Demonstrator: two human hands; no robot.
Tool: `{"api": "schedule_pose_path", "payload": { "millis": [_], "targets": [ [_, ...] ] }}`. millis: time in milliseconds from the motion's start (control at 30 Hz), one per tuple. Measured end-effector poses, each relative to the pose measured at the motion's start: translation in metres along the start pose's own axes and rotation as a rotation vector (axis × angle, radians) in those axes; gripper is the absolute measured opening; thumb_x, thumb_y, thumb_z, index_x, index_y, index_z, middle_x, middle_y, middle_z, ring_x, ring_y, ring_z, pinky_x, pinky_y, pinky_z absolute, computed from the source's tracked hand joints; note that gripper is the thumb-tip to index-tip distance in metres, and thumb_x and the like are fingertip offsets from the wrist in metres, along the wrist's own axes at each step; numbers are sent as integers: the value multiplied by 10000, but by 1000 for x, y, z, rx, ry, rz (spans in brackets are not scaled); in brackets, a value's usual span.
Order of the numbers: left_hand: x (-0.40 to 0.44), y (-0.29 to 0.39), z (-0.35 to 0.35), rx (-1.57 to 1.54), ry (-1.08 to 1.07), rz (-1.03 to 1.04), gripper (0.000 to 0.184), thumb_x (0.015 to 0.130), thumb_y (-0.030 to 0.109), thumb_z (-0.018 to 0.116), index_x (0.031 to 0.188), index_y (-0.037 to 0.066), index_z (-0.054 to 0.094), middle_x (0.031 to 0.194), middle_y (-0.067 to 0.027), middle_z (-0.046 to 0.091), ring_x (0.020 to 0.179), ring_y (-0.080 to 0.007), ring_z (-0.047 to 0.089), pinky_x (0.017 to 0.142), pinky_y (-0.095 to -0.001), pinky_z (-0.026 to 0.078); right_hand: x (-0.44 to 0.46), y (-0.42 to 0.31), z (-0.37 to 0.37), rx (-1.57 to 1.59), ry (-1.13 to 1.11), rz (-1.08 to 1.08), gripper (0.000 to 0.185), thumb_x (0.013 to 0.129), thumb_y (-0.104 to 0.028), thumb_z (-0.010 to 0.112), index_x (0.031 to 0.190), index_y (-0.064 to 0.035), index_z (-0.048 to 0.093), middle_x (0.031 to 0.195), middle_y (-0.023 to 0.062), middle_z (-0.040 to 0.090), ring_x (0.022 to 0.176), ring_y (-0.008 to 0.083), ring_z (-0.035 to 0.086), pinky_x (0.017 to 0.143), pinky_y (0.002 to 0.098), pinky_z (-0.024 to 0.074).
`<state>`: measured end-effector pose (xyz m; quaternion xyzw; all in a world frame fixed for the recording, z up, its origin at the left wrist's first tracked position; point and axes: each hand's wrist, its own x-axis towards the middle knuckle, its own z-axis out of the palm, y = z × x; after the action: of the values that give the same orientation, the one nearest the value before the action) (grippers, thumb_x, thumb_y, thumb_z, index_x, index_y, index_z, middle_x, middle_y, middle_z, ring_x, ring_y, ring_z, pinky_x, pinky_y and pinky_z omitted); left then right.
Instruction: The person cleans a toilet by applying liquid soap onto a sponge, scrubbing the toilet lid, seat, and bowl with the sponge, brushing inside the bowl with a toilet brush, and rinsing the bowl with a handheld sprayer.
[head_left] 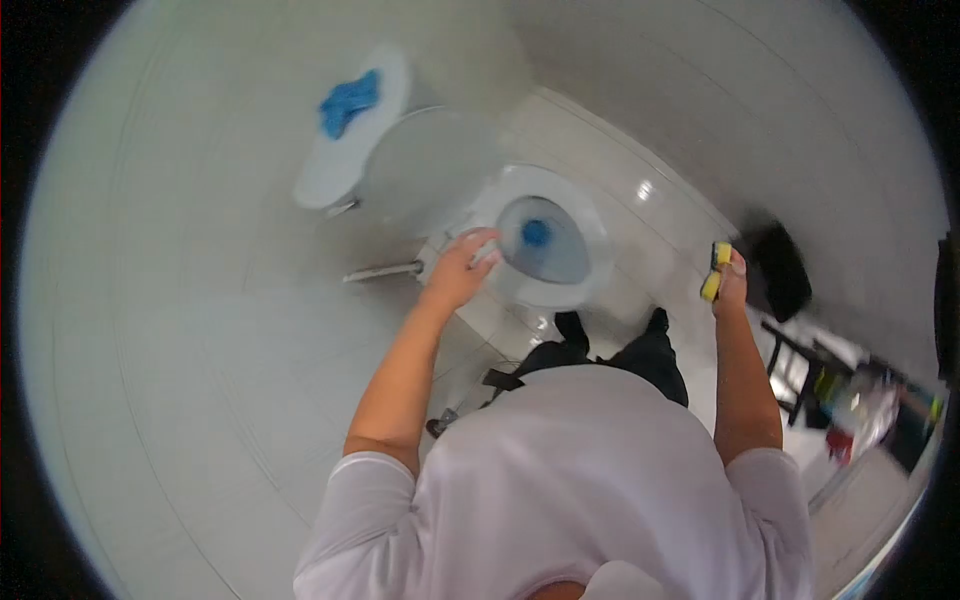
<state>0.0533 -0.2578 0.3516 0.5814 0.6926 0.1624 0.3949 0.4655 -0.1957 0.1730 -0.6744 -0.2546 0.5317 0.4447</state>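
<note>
A white toilet bowl [597, 240] stands open in the middle, with blue liquid [536, 233] at its bottom. Beside the left rim is my left hand [463, 268], fingers apart and nothing held; whether it touches the seat I cannot tell. Out to the right, away from the bowl, my right hand [733, 280] grips a yellow sponge [711, 286] with a dark scouring side, which looks bent or in two pieces. The raised lid [430, 165] leans toward the tank [335, 165], and a crumpled blue cloth [349, 103] lies on the tank top.
A black bin-like object [780, 270] is by the right wall. Farther down on the right are a dark stand [785, 375] and assorted bottles and bags [862, 405]. A metal wall fitting [385, 271] sticks out left of my left hand.
</note>
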Motion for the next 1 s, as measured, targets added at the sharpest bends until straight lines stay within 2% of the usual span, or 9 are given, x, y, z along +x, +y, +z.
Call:
{"api": "schedule_pose_path", "payload": {
  "millis": [200,233,300,367,400,533,667,767,1000],
  "targets": [
    [-24,-38,44,522,-266,140,335,786,190,551,1107,111,494,1157,-117,467,1061,-286,455,865,-360,394,-69,48,-156,-245,268,58,312,780,-100,411,1080,-83,495,940,47,521,842,162,486,752,269,393],
    [-41,-36,51,473,-350,37,282,773,257,554,1034,152,555,1120,-164,480,951,-341,504,815,-405,413,-81,60,-178,-327,294,71,315,781,-99,409,1085,-85,492,944,51,527,843,163,489,753,266,393],
    [-78,-33,59,728,-682,-192,302,731,269,579,997,125,579,1023,-180,532,950,-335,511,829,-399,401,-105,88,-224,-332,301,-16,269,786,-114,453,1050,-106,505,934,77,528,833,188,501,736,296,408],
    [-131,-186,82,678,-1076,-87,347,766,328,536,1008,83,571,1015,-174,551,951,-315,520,856,-388,383,-128,101,-266,-335,251,9,273,778,-113,456,1046,-111,503,938,99,526,850,207,510,732,303,413],
    [-145,-168,83,717,-1119,-194,350,766,330,535,1011,83,569,1016,-174,551,953,-315,519,856,-388,383,-141,93,-281,-360,260,184,304,741,-64,481,1042,-99,500,945,129,519,882,253,519,752,324,418],
    [-156,-113,72,852,-959,-370,362,767,337,533,1023,83,562,1022,-174,549,957,-314,518,857,-389,383,-183,129,-345,-571,374,35,336,705,-29,455,1031,-88,505,908,112,529,829,200,516,709,302,416],
    [-137,-75,53,876,-742,-361,374,769,343,531,1035,82,555,1027,-174,547,961,-313,516,858,-389,383,-217,113,-362,-398,563,155,324,710,-45,448,1028,-71,505,906,116,532,817,207,520,692,299,420],
    [-122,-54,41,885,-629,-338,383,770,348,530,1044,82,550,1031,-174,546,964,-312,515,859,-390,383,-226,119,-358,-206,625,203,300,695,-75,484,991,-66,534,928,183,514,855,305,528,731,352,432],
    [-77,-48,3,992,-592,-304,404,772,360,526,1064,81,537,1041,-174,542,972,-311,512,860,-391,382,-233,141,-319,-145,719,182,304,721,-71,438,1016,-58,511,878,70,526,769,157,502,664,277,424]
  ]
}}
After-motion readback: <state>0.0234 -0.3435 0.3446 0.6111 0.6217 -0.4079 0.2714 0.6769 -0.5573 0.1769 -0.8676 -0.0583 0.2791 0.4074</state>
